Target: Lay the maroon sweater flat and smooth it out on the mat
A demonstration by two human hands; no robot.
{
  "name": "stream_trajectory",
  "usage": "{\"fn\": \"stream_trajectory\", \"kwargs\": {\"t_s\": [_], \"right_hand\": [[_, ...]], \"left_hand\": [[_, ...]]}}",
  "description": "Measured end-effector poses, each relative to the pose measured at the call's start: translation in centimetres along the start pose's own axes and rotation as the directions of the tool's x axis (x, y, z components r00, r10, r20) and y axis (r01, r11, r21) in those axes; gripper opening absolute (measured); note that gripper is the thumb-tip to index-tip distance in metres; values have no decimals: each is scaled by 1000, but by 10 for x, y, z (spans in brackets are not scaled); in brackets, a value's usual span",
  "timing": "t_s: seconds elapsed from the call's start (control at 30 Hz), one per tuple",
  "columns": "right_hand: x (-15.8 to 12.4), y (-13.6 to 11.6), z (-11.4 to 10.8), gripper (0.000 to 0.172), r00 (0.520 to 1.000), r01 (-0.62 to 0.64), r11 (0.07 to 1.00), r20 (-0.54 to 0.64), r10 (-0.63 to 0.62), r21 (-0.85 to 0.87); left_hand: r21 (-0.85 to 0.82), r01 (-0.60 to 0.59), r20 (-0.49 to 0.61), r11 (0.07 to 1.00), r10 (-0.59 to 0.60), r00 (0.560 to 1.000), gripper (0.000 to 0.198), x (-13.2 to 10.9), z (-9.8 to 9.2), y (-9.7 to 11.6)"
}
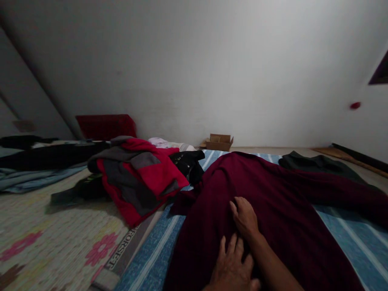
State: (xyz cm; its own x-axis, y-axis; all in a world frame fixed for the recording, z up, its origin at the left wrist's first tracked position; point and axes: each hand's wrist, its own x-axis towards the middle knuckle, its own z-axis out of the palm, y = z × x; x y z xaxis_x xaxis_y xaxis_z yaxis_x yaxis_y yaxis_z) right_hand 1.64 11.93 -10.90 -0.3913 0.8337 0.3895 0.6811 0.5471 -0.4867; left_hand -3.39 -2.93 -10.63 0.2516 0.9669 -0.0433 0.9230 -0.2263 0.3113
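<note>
A dark maroon long-sleeved garment (273, 202) lies spread on a blue striped sheet (157, 250). One of its sleeves stretches off to the right. My right hand (245, 218) rests flat on the middle of the garment, palm down, its forearm running in from the lower right. My left hand (232, 268) lies flat on the same cloth just below it, fingers slightly spread and touching the right wrist. Neither hand grips the fabric.
A heap of red, grey and black clothes (139, 173) sits to the left on a floral mat (45, 234). A dark green garment (318, 163) lies at the back right. A small open cardboard box (220, 142) stands by the white wall, and a red cushion (106, 126) is at the back left.
</note>
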Motion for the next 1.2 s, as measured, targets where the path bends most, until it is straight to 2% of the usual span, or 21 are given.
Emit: {"fn": "stream_trajectory", "kwargs": {"t_s": [0.07, 0.1, 0.13, 0.2, 0.27, 0.33, 0.4, 0.47, 0.53, 0.6, 0.7, 0.8, 0.87, 0.97, 1.07, 1.2], "right_hand": [[-4, 10, 11, 41, 999, -14, 999, -36, 15, 39], [-5, 13, 13, 43, 999, -14, 998, -44, 17, 56], [-5, 15, 14, 45, 999, -14, 997, -49, 18, 71], [-4, 15, 15, 49, 998, -32, 994, -55, 38, 106], [-3, 14, 15, 52, 995, -70, 987, -64, 80, 146], [-3, 12, 17, 54, 991, -99, 980, -70, 113, 175], [-3, 11, 18, 56, 989, -114, 974, -73, 130, 194], [-3, 11, 19, 56, 988, -122, 971, -69, 138, 205], [-3, 11, 20, 55, 988, -127, 969, -59, 143, 213], [-3, 11, 20, 56, 987, -136, 966, -51, 151, 218], [-3, 11, 20, 56, 986, -143, 966, -51, 157, 216], [-3, 12, 21, 54, 987, -136, 969, -61, 151, 205], [-3, 13, 22, 53, 987, -130, 972, -69, 146, 197], [-3, 14, 24, 52, 988, -125, 975, -68, 140, 185], [-4, 16, 25, 52, 989, -118, 978, -67, 131, 171], [-5, 17, 26, 50, 990, -104, 982, -80, 118, 157]], "left_hand": [[-44, -83, 11, 996, 83, 996, 49, -3, -17, -6], [-78, -128, -5, 989, 128, 992, 41, -4, -30, -11], [-110, -121, -55, 987, 115, 992, 34, -4, -46, -19], [-67, 54, -224, 996, -68, 972, 31, -2, -81, -42], [62, 298, -348, 953, -259, 901, 36, 3, -113, -72], [198, 466, -294, 863, -401, 868, 45, 10, -134, -103], [238, 457, -100, 857, -446, 889, 54, 16, -146, -126], [223, 436, 46, 872, -456, 889, 64, 22, -150, -139], [210, 440, 91, 873, -466, 880, 72, 30, -151, -145], [193, 471, 86, 861, -493, 865, 71, 39, -151, -148], [143, 504, 127, 852, -521, 844, 52, 52, -152, -157], [150, 460, 223, 875, -483, 847, 29, 60, -156, -164], [185, 428, 251, 884, -464, 850, 21, 62, -164, -162], [236, 368, 229, 899, -419, 879, 19, 65, -190, -151], [318, 353, 119, 880, -407, 906, 14, 68, -228, -137], [418, 508, -132, 753, -503, 854, 15, 68, -280, -131]]}}
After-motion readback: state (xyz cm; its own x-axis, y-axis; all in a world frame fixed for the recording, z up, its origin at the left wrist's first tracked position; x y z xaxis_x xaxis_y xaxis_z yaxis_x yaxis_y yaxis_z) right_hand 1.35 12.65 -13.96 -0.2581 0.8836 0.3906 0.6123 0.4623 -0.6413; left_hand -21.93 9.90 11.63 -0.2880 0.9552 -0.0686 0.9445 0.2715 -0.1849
